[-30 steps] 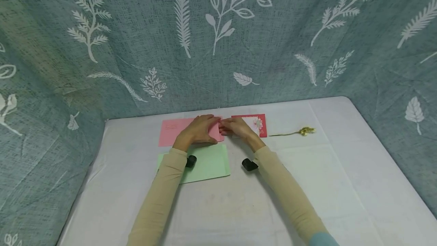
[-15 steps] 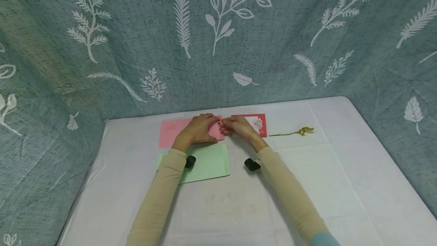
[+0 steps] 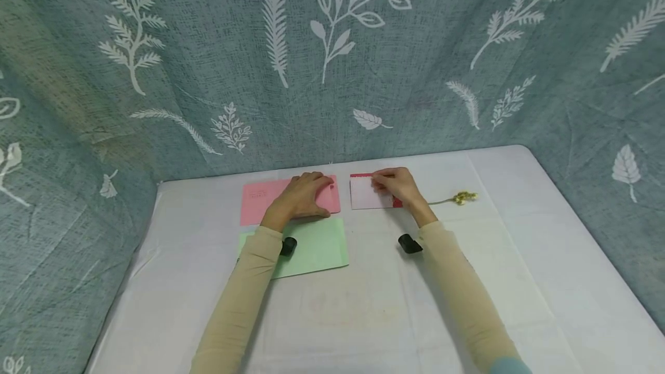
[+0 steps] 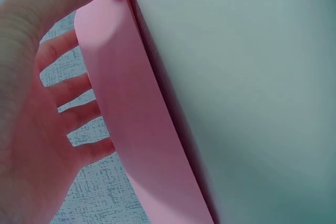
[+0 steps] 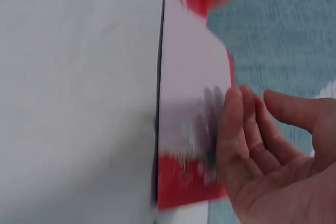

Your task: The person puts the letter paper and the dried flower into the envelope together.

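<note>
A pink envelope (image 3: 257,204) with small print lies at the back left of the white table. My left hand (image 3: 300,196) spans its right part, thumb at the near edge and fingers at the far edge. In the left wrist view the pink flap (image 4: 121,72) stands slightly apart from the rest, with the fingers behind it. To the right lies a white card with red edges and flowers (image 3: 363,194). Over its right part is my right hand (image 3: 399,185); in the right wrist view the fingers are extended beside the card, thumb apart, pinching nothing.
A green envelope (image 3: 317,247) lies in front of the pink one, partly under the left forearm. A yellow-green flower stem (image 3: 462,198) lies right of the card. A patterned cloth (image 3: 332,103) hangs behind the table.
My right hand has left the right end of the pink envelope and moved right over the card. My left hand stays in place on the envelope.
</note>
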### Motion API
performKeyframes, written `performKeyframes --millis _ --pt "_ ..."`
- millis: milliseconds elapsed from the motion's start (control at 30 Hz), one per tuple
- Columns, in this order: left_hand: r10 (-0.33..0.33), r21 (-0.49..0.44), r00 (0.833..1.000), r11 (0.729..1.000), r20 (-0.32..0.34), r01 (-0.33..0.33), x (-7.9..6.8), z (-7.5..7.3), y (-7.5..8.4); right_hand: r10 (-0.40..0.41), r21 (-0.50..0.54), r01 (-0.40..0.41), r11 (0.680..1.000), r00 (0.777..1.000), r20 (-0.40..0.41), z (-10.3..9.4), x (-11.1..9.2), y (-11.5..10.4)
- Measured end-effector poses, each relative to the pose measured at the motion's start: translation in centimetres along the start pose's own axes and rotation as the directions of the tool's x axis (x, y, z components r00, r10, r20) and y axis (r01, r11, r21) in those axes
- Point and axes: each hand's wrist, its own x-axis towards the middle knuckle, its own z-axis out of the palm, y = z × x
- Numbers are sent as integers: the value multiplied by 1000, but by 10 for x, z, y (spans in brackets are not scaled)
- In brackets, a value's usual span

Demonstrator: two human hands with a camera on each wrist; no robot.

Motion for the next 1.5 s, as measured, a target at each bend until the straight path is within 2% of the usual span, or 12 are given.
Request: performKeyframes --millis 100,267,400,567,733,867,1033,1233,1500 --pt "1 0 1000 1000 -6 -1 0 1 -1 -4 -37 1 999 997 -75 -10 -2 5" --pt "1 2 1000 1000 -15 -1 0 1 -2 -33 -162 2 987 981 -189 -20 -6 11" --pt "1 3 1000 1000 -21 -1 0 1 -2 7 -243 -68 968 970 -244 -27 -7 16" --pt "0 10 1000 1000 -19 0 -1 1 -2 107 -328 -167 930 975 -195 -35 -9 21" --pt "-10 6 1000 1000 -11 10 -2 1 -2 114 -388 -162 908 983 -143 -39 -10 23" --pt "-12 2 1000 1000 -11 12 -3 0 -1 121 -373 -166 913 982 -142 -40 -10 23" --pt "-14 -3 1000 1000 -7 14 -4 1 0 139 -299 -171 939 982 -126 -41 -10 21" --pt "-19 -6 1000 1000 -3 19 -3 1 0 90 -202 -117 972 986 -138 -41 -10 17" --pt "1 -7 1000 1000 -23 -1 -2 1 2 75 -108 -87 990 991 -108 -46 -8 16"
